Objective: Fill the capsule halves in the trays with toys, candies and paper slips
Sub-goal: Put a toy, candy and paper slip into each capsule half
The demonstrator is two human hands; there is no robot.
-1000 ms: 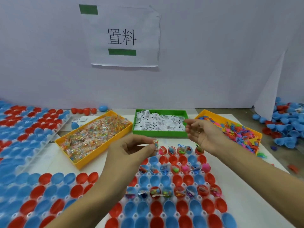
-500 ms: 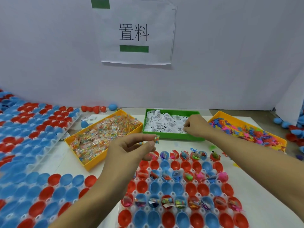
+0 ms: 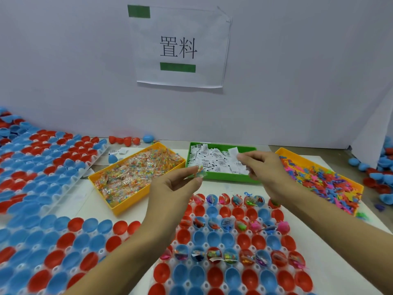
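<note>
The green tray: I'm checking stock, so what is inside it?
The green tray holds a heap of white barcode-printed paper slips. The right hand covers its right part, and the slips hide the tray floor.

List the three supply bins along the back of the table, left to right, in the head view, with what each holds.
Yellow bin of wrapped candies → green bin of paper slips → orange bin of small plastic toys.

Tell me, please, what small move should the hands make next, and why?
Probably lower both hands to the capsule tray and drop the items into an empty half. The left hand pinches a wrapped candy, the right hand pinches a paper slip, and several rows hold nothing.
</note>
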